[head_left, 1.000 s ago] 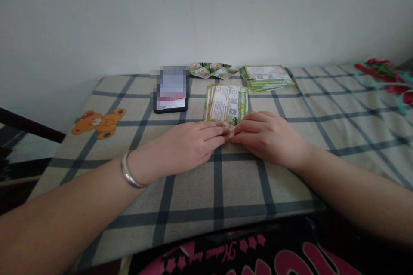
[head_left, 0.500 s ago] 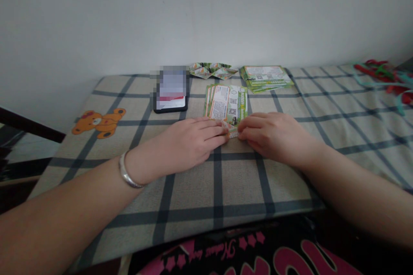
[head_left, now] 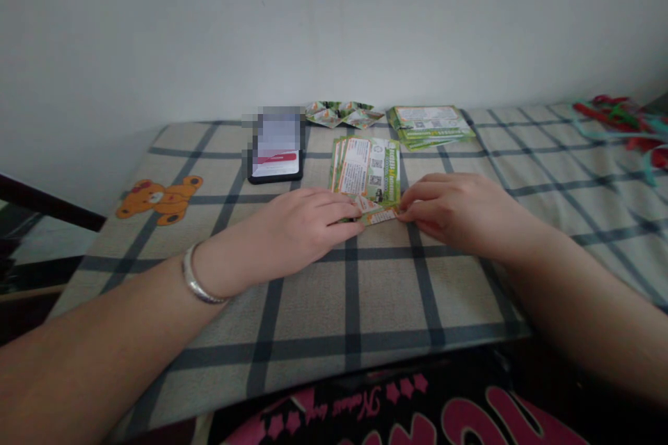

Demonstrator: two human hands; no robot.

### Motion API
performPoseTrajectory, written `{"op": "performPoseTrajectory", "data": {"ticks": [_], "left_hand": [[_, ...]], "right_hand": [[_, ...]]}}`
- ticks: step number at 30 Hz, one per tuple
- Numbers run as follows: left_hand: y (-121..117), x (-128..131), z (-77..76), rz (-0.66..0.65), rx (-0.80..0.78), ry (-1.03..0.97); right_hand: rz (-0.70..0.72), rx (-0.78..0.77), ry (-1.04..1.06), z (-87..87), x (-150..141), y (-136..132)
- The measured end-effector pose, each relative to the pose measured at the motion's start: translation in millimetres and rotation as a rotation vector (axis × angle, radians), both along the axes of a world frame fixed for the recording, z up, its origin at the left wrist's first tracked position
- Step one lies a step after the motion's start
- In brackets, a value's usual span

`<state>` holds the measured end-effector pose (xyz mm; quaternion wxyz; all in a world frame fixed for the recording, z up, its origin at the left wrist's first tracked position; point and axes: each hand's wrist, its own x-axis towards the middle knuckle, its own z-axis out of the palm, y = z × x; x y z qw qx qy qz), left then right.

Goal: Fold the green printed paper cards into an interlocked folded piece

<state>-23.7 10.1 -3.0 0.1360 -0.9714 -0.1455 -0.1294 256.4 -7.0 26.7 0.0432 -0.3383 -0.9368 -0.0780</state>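
Observation:
A small folded strip of printed paper (head_left: 379,216) lies on the tablecloth between my two hands. My left hand (head_left: 305,228), a silver bangle at its wrist, presses its fingertips on the strip's left end. The fingers of my right hand (head_left: 459,212) pinch the strip's right end. Just beyond the strip, a fanned stack of green and white printed cards (head_left: 365,167) lies flat, its near edge partly behind the strip and my left fingers.
A phone (head_left: 276,146) with a partly blurred screen lies left of the cards. Folded paper pieces (head_left: 344,114) and another card stack (head_left: 433,125) rest near the wall. A bear sticker (head_left: 159,199) is at left; red and teal ribbons (head_left: 621,125) are at far right.
My right hand has shifted a little to the right and my left slightly left. More of the folded paper strip now shows between them.

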Motion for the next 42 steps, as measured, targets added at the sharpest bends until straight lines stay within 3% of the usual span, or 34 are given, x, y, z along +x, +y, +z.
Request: {"op": "performPoseTrajectory", "data": {"ticks": [8, 16, 22, 34, 42], "left_hand": [[3.0, -3.3, -2.2, 0.008, -0.06, 0.004], [6.8, -2.2, -7.7, -0.01, -0.144, -0.022], [7.1, -0.4, -4.3, -0.022, -0.092, -0.085], [5.7, -7.4, 4.4, -0.024, 0.002, -0.026], [4.2, -4.7, 0.3, 0.01, 0.02, -0.017]], "right_hand": [[-0.041, 0.031, 0.102, -2.2, 3.9, 2.3], [0.167, -0.018, 0.187, -17.0, -18.6, -1.6], [0.18, 0.038, 0.177, -23.1, -25.4, -0.1], [0.12, 0.073, 0.128, -25.4, -31.4, -2.9], [0.174, 0.086, 0.14, -30.5, -32.0, -1.8]]}}
